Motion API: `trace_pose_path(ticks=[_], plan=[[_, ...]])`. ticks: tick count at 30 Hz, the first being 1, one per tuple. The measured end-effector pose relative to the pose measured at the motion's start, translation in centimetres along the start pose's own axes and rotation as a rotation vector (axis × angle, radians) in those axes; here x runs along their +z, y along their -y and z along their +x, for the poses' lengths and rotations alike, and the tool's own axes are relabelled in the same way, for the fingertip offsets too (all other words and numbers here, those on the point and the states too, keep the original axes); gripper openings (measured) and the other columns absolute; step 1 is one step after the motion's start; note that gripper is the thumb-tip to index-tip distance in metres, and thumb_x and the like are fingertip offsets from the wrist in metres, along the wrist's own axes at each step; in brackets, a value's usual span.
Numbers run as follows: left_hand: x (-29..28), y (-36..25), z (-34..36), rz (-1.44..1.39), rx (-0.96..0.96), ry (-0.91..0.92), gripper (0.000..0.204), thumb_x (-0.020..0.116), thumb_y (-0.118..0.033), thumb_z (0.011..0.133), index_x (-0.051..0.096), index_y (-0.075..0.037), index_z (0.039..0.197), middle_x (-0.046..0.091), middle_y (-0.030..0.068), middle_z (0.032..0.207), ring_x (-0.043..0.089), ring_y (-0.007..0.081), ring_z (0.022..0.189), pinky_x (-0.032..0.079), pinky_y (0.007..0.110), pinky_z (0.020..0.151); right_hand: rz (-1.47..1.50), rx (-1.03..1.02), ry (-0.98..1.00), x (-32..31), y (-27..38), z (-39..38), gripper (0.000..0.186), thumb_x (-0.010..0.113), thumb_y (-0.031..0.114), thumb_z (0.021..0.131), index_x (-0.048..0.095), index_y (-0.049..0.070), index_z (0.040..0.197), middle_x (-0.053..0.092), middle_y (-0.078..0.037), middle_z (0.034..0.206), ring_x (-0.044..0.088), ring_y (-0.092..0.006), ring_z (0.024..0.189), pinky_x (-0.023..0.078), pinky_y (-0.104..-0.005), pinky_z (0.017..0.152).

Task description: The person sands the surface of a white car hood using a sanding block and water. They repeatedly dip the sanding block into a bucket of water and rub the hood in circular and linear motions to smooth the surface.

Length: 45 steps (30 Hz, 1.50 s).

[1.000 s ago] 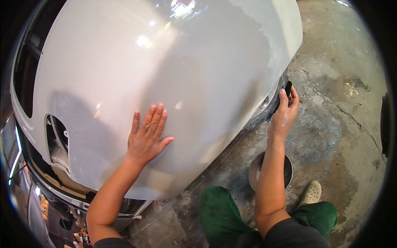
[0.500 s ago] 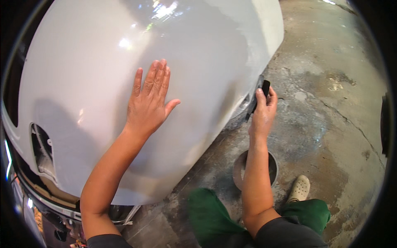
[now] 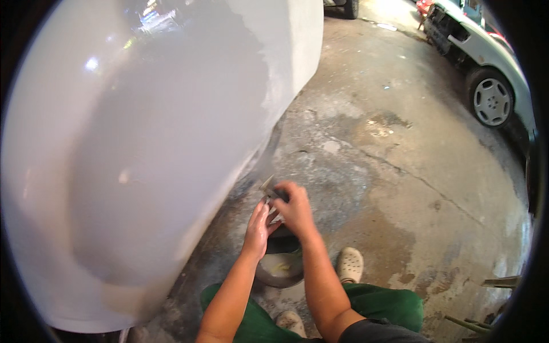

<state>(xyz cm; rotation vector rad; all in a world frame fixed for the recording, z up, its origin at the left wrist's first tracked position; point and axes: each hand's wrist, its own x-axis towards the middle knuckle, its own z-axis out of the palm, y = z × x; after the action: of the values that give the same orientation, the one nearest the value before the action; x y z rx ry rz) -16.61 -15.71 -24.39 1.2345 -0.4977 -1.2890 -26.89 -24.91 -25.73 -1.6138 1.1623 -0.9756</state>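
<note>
We see our left hand [image 3: 258, 227] and right hand [image 3: 294, 207] meeting over a small dark sanding block [image 3: 271, 190], above a round metal bowl [image 3: 278, 268] on stained concrete floor [image 3: 389, 171]; a glossy white car panel [image 3: 148, 148] fills nine o'clock.

A stained, cracked concrete floor [image 3: 400, 171] spreads right of the large white car panel [image 3: 143, 143]. Well beyond the panel, at upper right, stands a white car [image 3: 486, 63] with its alloy wheel [image 3: 492, 102].

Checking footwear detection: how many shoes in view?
2. One pale shoe sits right of the right forearm, by the green trouser leg. The other shoe shows between the forearms at the bottom, partly hidden.
</note>
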Motion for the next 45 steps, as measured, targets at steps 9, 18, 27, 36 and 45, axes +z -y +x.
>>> trace_pose_path(ticks=[9,18,27,36,45], plan=[[-3.0,6.5,0.6,-0.371,-0.194,-0.171,0.052,0.050,-0.051,0.109,0.053,-0.009,0.138,0.060,0.0095,0.133,0.060,0.0202,0.124,0.052,0.036,0.098,-0.452,-0.303,0.213,1.8,-0.5,-5.3,0.053,0.064,0.016,0.087,0.063,0.009,0.139,0.065,-0.013,0.137,0.060,-0.0368,0.123,0.046,-0.0507,0.102],[-3.8,4.6,1.1,-0.444,-0.014,-0.399,0.026,0.070,-0.026,0.103,0.059,-0.013,0.124,0.069,0.0027,0.114,0.068,0.0169,0.102,0.055,0.034,0.086,-0.207,-0.280,0.344,1.5,1.9,-1.8,0.067,0.067,0.008,0.089,0.045,-0.001,0.152,0.052,-0.028,0.147,0.061,-0.0431,0.127,0.049,-0.0473,0.108],[-1.9,5.4,2.4,-0.464,0.010,-0.286,0.036,0.076,-0.035,0.098,0.060,-0.012,0.122,0.067,0.0049,0.119,0.066,0.0202,0.107,0.055,0.040,0.090,-0.408,0.173,0.644,-2.5,1.6,0.0,0.041,0.069,0.034,0.099,0.066,-0.001,0.121,0.074,-0.026,0.091,0.074,-0.0423,0.093,0.056,-0.0494,0.084],[-2.3,5.8,2.5,-0.770,-0.159,-0.091,0.034,0.065,-0.040,0.102,0.059,-0.014,0.124,0.063,0.0052,0.124,0.060,0.0218,0.116,0.048,0.043,0.097,-0.063,0.496,0.382,-3.5,-0.4,-1.5,0.032,0.061,0.029,0.105,0.068,0.001,0.121,0.074,-0.013,0.099,0.070,-0.0230,0.086,0.056,-0.0403,0.076],[-2.0,4.6,1.1,-0.454,-0.058,-0.145,0.025,0.064,-0.034,0.105,0.061,-0.018,0.124,0.070,-0.0016,0.110,0.068,0.0147,0.103,0.051,0.038,0.084,0.306,0.583,0.427,-3.8,-1.9,-3.6,0.041,0.057,0.031,0.109,0.060,0.005,0.140,0.070,-0.004,0.111,0.067,-0.0143,0.092,0.058,-0.0338,0.076]])
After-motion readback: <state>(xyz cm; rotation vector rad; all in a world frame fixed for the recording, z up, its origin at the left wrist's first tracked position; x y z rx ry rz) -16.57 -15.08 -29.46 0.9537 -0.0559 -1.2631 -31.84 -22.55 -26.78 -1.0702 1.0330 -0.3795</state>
